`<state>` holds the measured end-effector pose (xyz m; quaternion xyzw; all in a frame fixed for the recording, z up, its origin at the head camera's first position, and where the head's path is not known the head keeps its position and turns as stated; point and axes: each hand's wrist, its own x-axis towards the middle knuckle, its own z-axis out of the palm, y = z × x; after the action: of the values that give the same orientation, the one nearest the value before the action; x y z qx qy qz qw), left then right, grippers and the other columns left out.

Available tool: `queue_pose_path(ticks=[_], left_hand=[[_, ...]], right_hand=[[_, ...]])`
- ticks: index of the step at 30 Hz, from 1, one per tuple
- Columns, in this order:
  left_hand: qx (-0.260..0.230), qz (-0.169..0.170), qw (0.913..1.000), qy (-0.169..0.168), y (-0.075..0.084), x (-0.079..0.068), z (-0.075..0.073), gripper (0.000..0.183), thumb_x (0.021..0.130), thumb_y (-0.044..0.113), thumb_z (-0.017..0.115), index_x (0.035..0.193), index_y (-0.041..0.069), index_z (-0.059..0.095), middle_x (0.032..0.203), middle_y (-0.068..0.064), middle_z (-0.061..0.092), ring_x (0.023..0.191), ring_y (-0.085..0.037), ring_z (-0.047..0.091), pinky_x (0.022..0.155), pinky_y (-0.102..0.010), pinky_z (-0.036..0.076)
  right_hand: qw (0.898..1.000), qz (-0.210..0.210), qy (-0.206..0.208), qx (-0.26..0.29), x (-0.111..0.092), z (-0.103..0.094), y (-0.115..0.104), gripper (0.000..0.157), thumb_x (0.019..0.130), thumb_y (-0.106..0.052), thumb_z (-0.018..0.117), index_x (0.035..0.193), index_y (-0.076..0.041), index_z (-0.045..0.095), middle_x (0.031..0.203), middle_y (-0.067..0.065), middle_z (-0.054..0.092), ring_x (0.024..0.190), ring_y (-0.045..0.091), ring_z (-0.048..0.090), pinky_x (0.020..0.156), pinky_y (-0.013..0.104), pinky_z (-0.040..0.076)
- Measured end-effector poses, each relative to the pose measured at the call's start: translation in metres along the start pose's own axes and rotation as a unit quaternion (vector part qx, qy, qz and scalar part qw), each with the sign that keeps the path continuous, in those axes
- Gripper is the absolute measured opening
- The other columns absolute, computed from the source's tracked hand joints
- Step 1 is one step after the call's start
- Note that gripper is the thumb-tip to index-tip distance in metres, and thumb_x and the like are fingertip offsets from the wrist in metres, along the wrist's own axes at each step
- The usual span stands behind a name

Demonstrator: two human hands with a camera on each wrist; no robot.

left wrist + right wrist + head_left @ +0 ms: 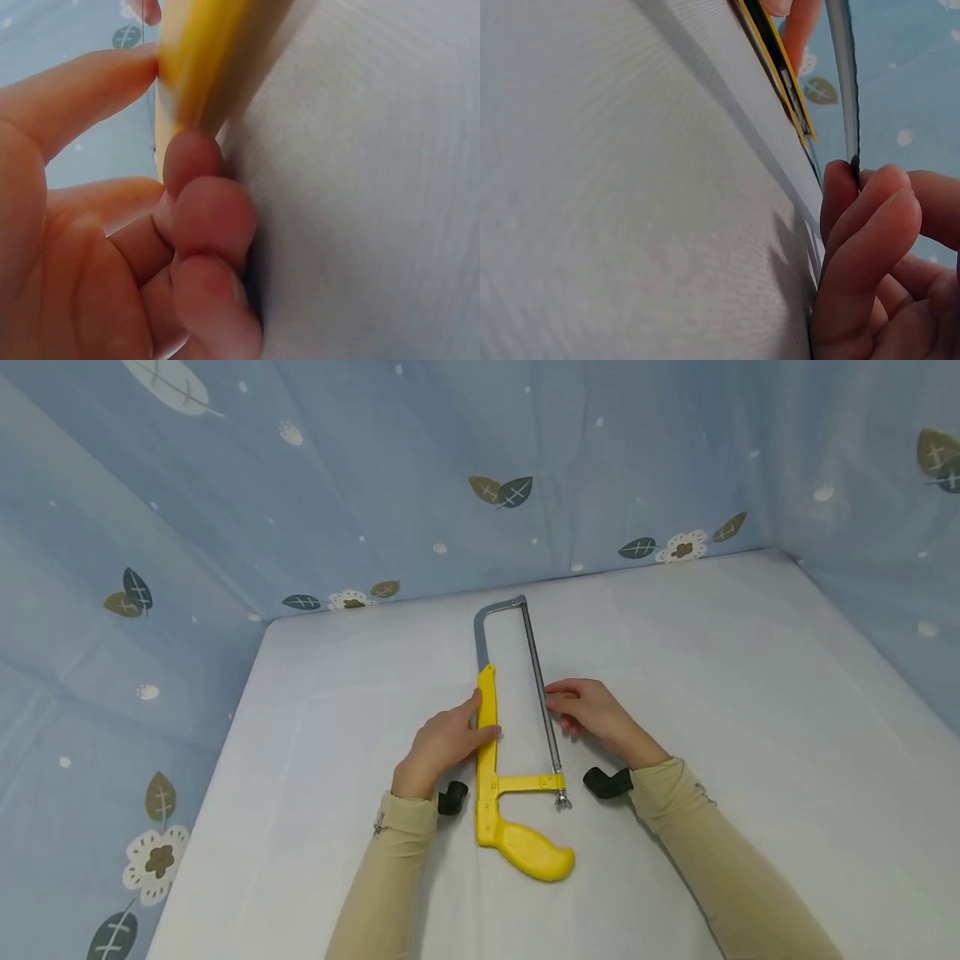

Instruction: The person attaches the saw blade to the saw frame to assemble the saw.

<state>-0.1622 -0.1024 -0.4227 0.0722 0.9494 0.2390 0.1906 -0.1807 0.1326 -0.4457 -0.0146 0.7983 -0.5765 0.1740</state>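
Note:
A hacksaw (487, 768) lies on the white-covered table, its yellow handle towards me and its grey metal bow at the far end. My left hand (442, 745) holds the yellow part of the frame, thumb across its top and fingers along the left side. In the left wrist view the fingertips meet the yellow frame (206, 56) just over the cloth. At about mid-length, my right hand (596, 710) pinches the saw blade (536, 656) between thumb and fingers. The toothed edge of the blade (845, 82) shows in the right wrist view. A wing nut (562, 800) sits at the blade's near end.
The white cloth (330, 760) covers the table around the saw. Blue curtains (420, 468) with leaf and flower prints hang behind and at both sides. A black piece (452, 798) sits by the left wrist and another black piece (607, 782) by the right.

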Motion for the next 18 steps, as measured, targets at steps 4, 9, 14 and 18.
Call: queue_pose_path(ticks=[4,9,14,18], left_hand=[[0.004,-0.006,1.0000,-0.003,0.0017,0.0020,-0.0023,0.075,0.084,0.051,0.052,0.144,0.021,0.018,0.138,-0.003,0.037,0.120,-0.021,0.040,0.095,-0.039,0.033],[0.007,-0.008,0.9999,0.003,0.0038,0.0060,-0.0031,0.075,0.084,0.051,0.051,0.144,0.021,0.018,0.138,-0.003,0.038,0.119,-0.020,0.041,0.094,-0.039,0.034],[0.014,-0.010,0.9999,0.001,0.0050,0.0073,-0.0021,0.074,0.085,0.052,0.050,0.144,0.021,0.018,0.138,-0.002,0.037,0.119,-0.021,0.041,0.094,-0.038,0.034],[0.014,-0.015,0.9998,-0.002,0.0031,0.0060,-0.0010,0.073,0.085,0.052,0.049,0.144,0.021,0.018,0.138,-0.002,0.037,0.120,-0.021,0.040,0.094,-0.039,0.033]], right_hand=[[1.000,0.000,-0.007,-0.004,0.0015,-0.0013,-0.0032,0.034,0.088,-0.018,0.055,0.120,-0.004,0.053,0.070,0.012,0.057,0.054,0.017,0.051,0.049,0.030,0.047],[1.000,-0.013,-0.010,-0.015,0.0026,-0.0040,-0.0057,0.035,0.088,-0.016,0.055,0.121,-0.003,0.052,0.068,0.012,0.056,0.055,0.018,0.052,0.050,0.030,0.047],[1.000,-0.017,-0.008,-0.025,0.0038,-0.0046,-0.0032,0.035,0.088,-0.016,0.055,0.120,-0.003,0.053,0.067,0.012,0.057,0.055,0.018,0.052,0.050,0.031,0.047],[1.000,-0.017,-0.011,-0.023,0.0041,-0.0022,0.0000,0.034,0.089,-0.015,0.054,0.120,-0.003,0.052,0.070,0.013,0.058,0.056,0.020,0.053,0.051,0.031,0.048]])
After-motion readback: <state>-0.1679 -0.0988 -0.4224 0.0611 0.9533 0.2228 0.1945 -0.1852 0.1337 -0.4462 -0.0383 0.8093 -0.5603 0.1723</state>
